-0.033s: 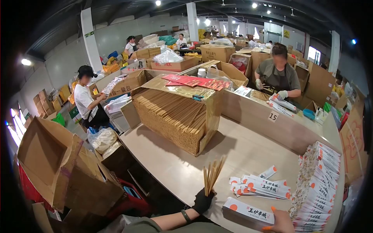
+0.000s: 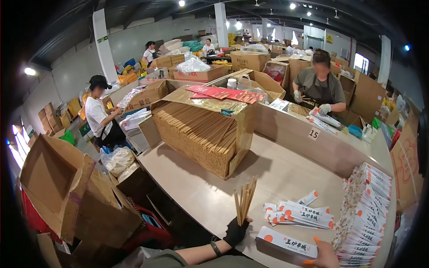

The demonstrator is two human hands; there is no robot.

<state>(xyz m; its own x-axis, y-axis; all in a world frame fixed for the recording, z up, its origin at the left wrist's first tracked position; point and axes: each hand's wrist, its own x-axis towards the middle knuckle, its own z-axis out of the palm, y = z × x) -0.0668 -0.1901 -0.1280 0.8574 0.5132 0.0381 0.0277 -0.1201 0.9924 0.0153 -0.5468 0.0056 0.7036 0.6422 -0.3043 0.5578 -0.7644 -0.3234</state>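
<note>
My left hand point(image 2: 235, 232), in a black fingerless glove, is closed around a small bunch of wooden chopsticks point(image 2: 244, 198) that stands nearly upright above the table's front edge. At the near right, my right hand point(image 2: 327, 256) has orange coverings on its fingertips and grips the right end of a stack of white paper sleeves point(image 2: 286, 241). Just beyond that stack lies a loose pile of white sleeves point(image 2: 306, 215) with orange dots. A long row of packed sleeves point(image 2: 364, 219) lines the table's right side. Farther back, an open carton of chopsticks point(image 2: 196, 138) lies on its side.
Red printed sheets point(image 2: 219, 93) rest on the carton. A low partition point(image 2: 304, 134) runs behind the table point(image 2: 192, 187). Across it, a gloved person point(image 2: 319, 85) handles sticks and sleeves. Another person point(image 2: 100, 111) stands at the left, beyond open cardboard boxes point(image 2: 58, 178).
The chopsticks in my left hand have turned slightly more upright, and a fingertip shows beside them. My right hand stays almost where it was at the sleeve stack.
</note>
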